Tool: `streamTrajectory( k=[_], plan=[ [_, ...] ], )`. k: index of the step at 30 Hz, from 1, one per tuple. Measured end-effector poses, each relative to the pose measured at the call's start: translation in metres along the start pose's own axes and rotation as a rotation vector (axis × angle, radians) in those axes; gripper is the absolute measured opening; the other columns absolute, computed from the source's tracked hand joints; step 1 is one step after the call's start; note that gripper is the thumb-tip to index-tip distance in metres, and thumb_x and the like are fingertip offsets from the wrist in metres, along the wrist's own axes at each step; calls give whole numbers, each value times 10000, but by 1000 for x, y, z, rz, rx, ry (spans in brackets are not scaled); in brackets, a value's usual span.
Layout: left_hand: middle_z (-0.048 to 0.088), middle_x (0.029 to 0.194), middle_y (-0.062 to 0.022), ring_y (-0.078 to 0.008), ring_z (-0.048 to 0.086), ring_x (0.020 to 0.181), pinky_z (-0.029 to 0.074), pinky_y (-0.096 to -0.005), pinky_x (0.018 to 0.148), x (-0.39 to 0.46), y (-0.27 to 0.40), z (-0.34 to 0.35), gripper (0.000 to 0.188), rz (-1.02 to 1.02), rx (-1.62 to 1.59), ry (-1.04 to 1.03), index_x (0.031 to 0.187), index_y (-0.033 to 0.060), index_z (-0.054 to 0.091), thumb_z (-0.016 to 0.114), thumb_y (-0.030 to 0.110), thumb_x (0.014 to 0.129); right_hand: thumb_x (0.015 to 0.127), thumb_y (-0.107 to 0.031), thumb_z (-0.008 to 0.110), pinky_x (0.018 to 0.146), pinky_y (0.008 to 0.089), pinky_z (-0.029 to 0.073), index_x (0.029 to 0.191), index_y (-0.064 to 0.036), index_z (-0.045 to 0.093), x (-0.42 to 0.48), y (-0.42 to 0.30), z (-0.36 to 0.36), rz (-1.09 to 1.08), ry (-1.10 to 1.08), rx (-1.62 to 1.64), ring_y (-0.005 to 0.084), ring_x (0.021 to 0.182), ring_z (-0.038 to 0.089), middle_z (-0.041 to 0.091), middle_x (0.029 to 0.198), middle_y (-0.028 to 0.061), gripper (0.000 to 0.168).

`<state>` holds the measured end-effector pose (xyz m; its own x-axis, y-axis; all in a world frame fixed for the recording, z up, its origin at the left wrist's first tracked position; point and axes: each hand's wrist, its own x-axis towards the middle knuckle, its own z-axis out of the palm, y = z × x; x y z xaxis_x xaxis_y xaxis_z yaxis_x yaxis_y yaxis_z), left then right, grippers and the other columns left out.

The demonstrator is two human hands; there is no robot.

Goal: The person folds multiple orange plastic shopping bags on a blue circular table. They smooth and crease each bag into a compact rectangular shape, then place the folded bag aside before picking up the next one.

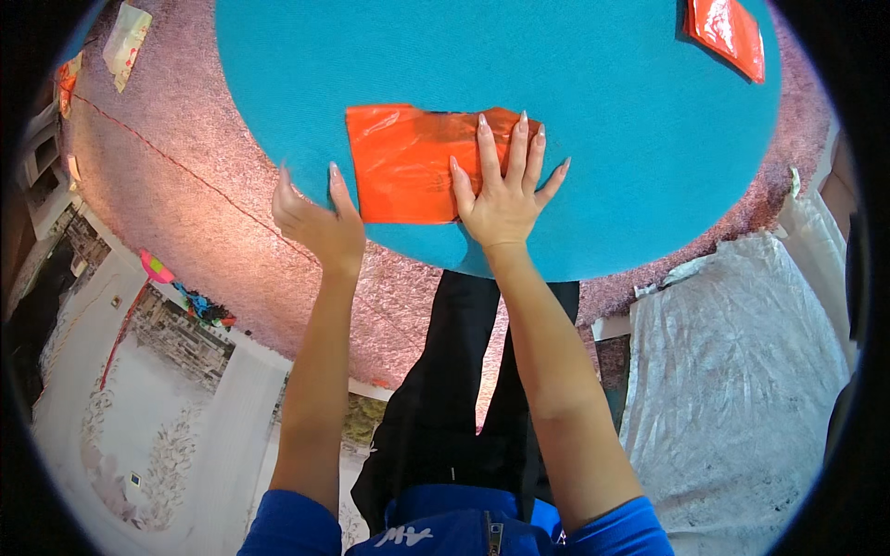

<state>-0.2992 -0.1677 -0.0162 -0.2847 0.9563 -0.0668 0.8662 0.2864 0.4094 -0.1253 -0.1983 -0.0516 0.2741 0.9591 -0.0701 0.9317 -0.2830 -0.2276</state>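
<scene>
An orange plastic bag (403,167), folded into a flat rectangle, lies on the round blue tabletop (598,181). My right hand (507,184) rests palm down on the right part of the bag, its fingers spread. Just left of the bag, my left hand (320,219) is over the table's edge, thumb and fingers apart and slightly blurred, holding nothing. A stack of folded red-orange plastic bags (726,38) sits at the table's upper right edge.
Pink carpet (208,229) surrounds the table, with a red cord (174,162) running over it at the left. Crumpled silvery-white sheeting (730,389) covers the lower right. A pale wrapper (127,45) lies at the upper left. My black-trousered legs (445,389) are at the near edge.
</scene>
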Motion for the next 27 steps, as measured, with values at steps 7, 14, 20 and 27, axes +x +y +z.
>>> streamTrajectory(
  k=[7,14,20,27],
  plan=[
    [445,1067,-173,-207,473,982,427,-313,811,15,25,-21,655,-500,-461,-451,1185,-59,304,707,195,736,804,-520,482,1043,538,23,1276,-325,421,-1,-2,-1,-9,27,43,240,1326,164,225,1422,53,515],
    [584,891,-55,-101,535,809,410,-218,761,35,26,-35,240,-541,-620,-794,981,-7,543,600,163,822,797,-534,491,1044,537,4,1274,-315,429,2,-2,-3,-4,14,34,230,1326,163,241,1415,60,528],
    [595,838,-18,-53,533,750,410,-183,688,33,23,-40,75,-453,-802,-809,843,34,564,572,109,842,785,-552,501,1042,536,-21,1291,-276,417,4,-1,-13,-3,-26,201,251,1331,146,220,1425,85,582],
    [615,864,-53,-66,563,732,441,-199,622,35,41,-70,59,-89,-513,-682,851,25,560,594,50,810,828,-388,520,1030,531,-50,1354,-113,293,8,15,-31,5,-10,753,343,1318,148,193,1418,181,635]
  ],
)
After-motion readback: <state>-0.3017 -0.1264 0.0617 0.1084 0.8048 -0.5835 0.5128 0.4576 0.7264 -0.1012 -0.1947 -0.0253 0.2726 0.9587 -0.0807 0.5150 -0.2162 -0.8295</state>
